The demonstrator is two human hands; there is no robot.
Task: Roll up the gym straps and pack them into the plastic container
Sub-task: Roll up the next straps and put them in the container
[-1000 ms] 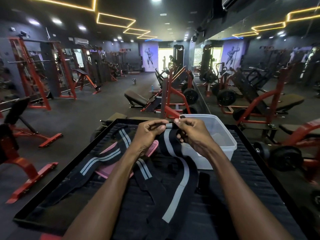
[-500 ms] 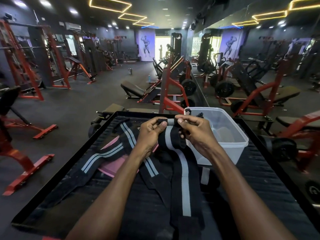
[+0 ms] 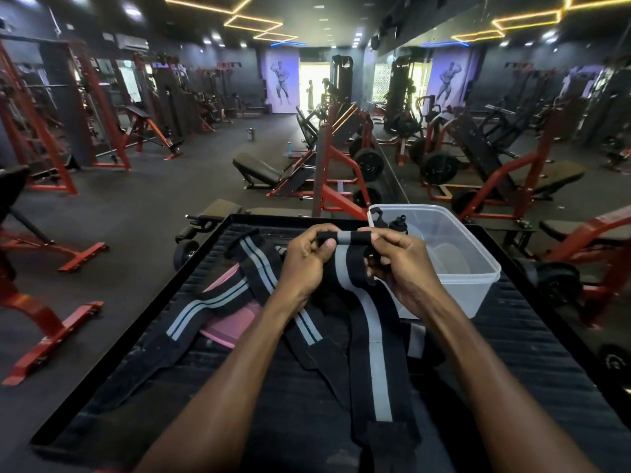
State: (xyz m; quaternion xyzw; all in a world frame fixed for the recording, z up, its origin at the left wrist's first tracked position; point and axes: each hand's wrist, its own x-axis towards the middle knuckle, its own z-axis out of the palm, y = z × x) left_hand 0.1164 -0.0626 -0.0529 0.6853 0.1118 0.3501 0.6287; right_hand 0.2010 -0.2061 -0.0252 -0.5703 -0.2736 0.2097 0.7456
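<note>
Lower centre of the frame: the loose tail of the strap [image 3: 370, 322] hung from our hands down onto the mat [image 3: 512, 370]. It was black with one grey stripe. We judged it light, soft and limp, woven cloth that bends anywhere and gives good grip, not fragile. It would unroll if let slack, so the place to hold was the two ends of the roll, with steady tension on the tail.

Mid frame: our left hand [image 3: 307, 259] and right hand [image 3: 397, 259] each pinched one end of the small started roll, fingers curled round it, thumbs beneath. The roll was held in the air above the mat.

Left of centre, more straps [image 3: 211, 302] with double grey stripes lay crossed over a pink lid [image 3: 227, 331]. The mat was dark and ribbed, framed by a black rim.

Right of centre, just beyond our right hand, the plastic container [image 3: 478, 285] stood open; some dark items showed at its far corner, unclear.

Upper frame: a dim gym, red machines, benches, a mirror on the right, a bright doorway at the far end.
</note>
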